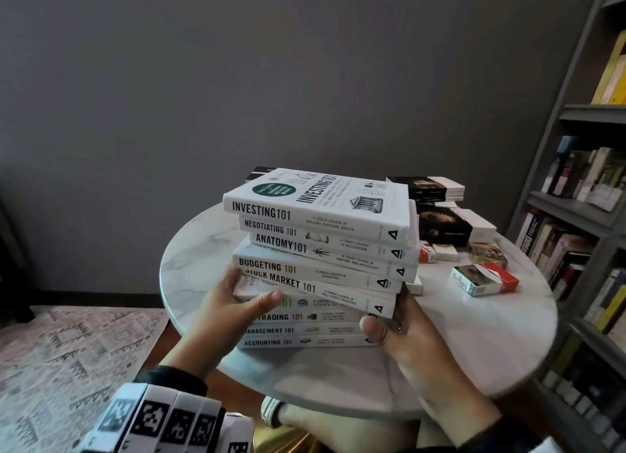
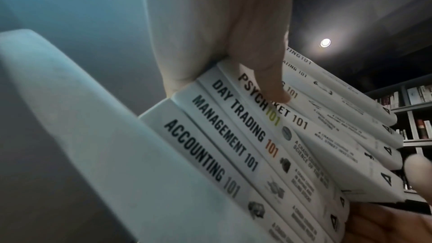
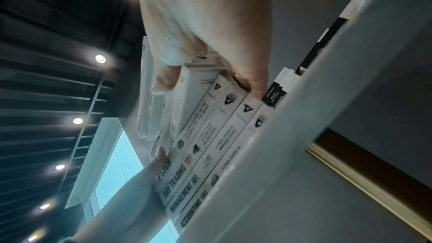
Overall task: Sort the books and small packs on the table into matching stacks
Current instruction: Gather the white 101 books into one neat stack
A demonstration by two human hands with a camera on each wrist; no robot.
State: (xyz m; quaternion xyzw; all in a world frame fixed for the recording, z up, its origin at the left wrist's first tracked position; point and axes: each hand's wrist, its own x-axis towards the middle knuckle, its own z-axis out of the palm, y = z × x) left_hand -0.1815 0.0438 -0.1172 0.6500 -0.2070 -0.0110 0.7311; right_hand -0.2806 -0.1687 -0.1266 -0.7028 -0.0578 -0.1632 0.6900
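A tall stack of white "101" books (image 1: 318, 256) stands on the round marble table (image 1: 196, 249), spines towards me. Its upper books, from Investing 101 (image 1: 305, 198) down to Stock Market 101 (image 1: 305, 283), sit skewed and tilted over the flat lower ones, Day Trading, Management and Accounting 101 (image 1: 267, 342). My left hand (image 1: 233, 300) grips the stack's left side, thumb across the Psych 101 spine (image 2: 254, 97). My right hand (image 1: 393, 327) grips the right end at the same height, thumb (image 3: 166, 78) on the spines. The other fingers are hidden behind the books.
Black-and-white books (image 1: 454, 225) lie stacked at the table's back right. Small packs lie on the right: a red Marlboro pack (image 1: 484, 279), a gold pack (image 1: 487, 254), and red-and-white packs (image 1: 437, 252). A bookshelf (image 1: 576, 215) stands right of the table, a patterned rug (image 1: 67, 351) to the left.
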